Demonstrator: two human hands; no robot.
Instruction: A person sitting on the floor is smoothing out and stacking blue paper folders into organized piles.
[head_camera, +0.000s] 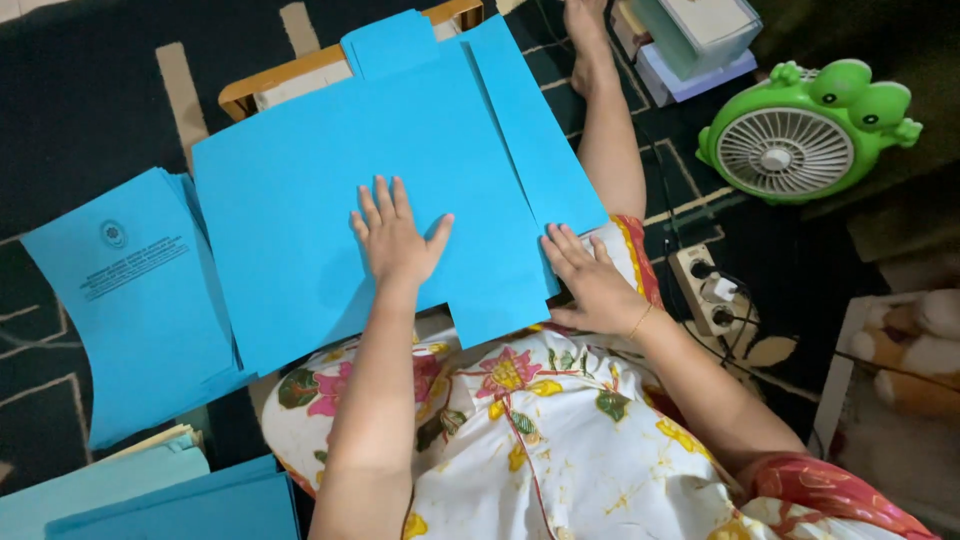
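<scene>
Person, seen from head camera. Garment (540, 440): white fabric, floral print in pink, red, yellow and green; red-orange trim at sleeve edge, lower right. Thin gold bracelet (640, 320) on right wrist. Forearms and foot (588, 40) bare.

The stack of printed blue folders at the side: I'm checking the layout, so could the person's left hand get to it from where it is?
Probably yes: the left hand lies flat on the unfolded blue sheet, and the printed folder stack sits just beside it with nothing between.
</scene>
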